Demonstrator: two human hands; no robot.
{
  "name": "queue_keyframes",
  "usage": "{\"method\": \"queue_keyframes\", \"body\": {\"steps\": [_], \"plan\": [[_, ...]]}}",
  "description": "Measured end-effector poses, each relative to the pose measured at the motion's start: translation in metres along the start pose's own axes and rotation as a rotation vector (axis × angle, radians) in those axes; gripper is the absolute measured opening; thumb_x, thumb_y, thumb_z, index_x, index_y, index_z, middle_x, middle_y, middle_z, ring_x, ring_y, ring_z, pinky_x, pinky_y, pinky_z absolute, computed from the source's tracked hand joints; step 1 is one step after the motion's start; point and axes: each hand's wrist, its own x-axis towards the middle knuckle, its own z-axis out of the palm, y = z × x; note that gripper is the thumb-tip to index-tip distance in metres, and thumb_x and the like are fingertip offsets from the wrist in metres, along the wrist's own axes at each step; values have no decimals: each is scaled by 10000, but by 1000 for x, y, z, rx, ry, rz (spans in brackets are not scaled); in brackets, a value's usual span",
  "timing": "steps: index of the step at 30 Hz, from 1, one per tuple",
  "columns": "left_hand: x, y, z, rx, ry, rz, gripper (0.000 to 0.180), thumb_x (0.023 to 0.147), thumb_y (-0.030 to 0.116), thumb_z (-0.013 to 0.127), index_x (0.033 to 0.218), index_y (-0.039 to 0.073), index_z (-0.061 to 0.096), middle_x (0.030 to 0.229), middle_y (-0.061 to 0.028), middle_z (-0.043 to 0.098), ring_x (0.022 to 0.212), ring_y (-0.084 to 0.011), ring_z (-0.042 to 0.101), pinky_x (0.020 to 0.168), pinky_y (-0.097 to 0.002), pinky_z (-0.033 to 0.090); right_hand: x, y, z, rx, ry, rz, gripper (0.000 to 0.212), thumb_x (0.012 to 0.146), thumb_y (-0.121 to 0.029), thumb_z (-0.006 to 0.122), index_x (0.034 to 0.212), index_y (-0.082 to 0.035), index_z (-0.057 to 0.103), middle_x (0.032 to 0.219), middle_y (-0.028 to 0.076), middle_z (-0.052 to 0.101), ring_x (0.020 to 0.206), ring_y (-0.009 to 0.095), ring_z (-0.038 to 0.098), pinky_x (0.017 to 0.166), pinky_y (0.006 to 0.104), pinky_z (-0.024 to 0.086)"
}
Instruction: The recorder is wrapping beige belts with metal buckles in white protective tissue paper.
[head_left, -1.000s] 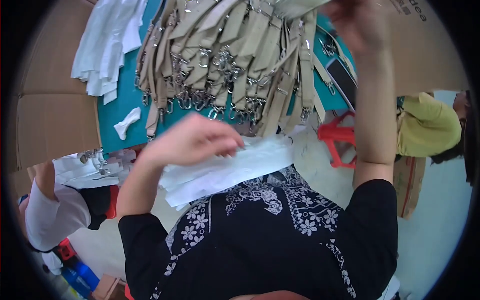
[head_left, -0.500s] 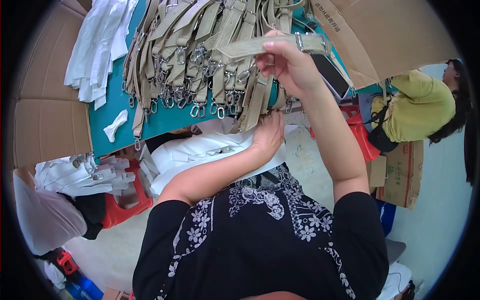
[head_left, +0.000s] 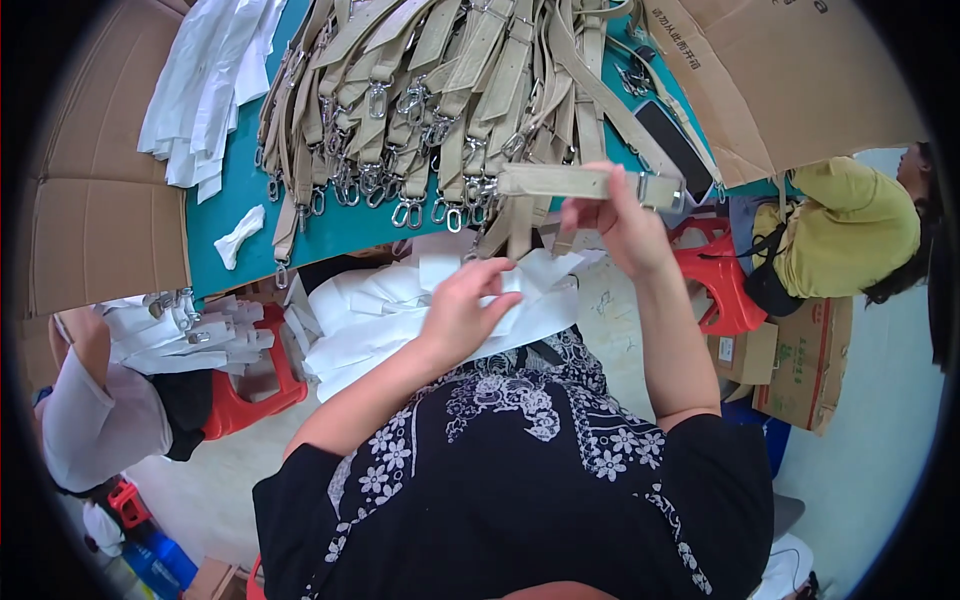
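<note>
Teal table (head_left: 330, 232), beige strap (head_left: 560, 181) held crosswise, buckle (head_left: 643, 190) rightward.

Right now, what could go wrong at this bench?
1. Snag: the beige strap in the right hand sits, in this view, right by the pile's metal clips, so it might catch.
2. Spill: the white strips lie loose across the lap, under the left hand; some could slide off.
3. Knock: the phone lies among straps near the table edge; a dragged strap might shift it.
</note>
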Motion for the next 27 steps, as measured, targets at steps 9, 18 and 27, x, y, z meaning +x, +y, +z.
{"method": "queue_keyframes", "body": {"steps": [9, 18, 27], "plan": [[-3, 48, -103, 194, 181, 521, 383, 601, 115, 781, 937, 41, 611, 772, -76, 577, 578, -167, 528, 502, -256, 425, 10, 37, 78, -250, -479, -152, 649, 904, -527, 259, 1203, 22, 433, 1113, 101, 540, 1049, 190, 499, 930, 324, 362], [-72, 142, -286, 844, -51, -599, 415, 586, 324, 770, 741, -14, 587, 539, -37, 491, 516, -132, 487, 464, -239, 361, 53, -25, 105, -382, -589, 44, 239, 833, -123, 558, 1056, -37, 562, 1005, 58, 574, 962, 153, 525, 865, 295, 410], [-192, 128, -412, 1221, 185, -974, 500, 610, 166, 764, 1024, 37, 514, 930, -90, 537, 852, -222, 526, 771, -337, 426, 80, -43, 85, -230, -271, 0, 156, 850, -101, 525, 998, -80, 572, 922, 4, 579, 833, 91, 531, 717, 229, 445]]}}
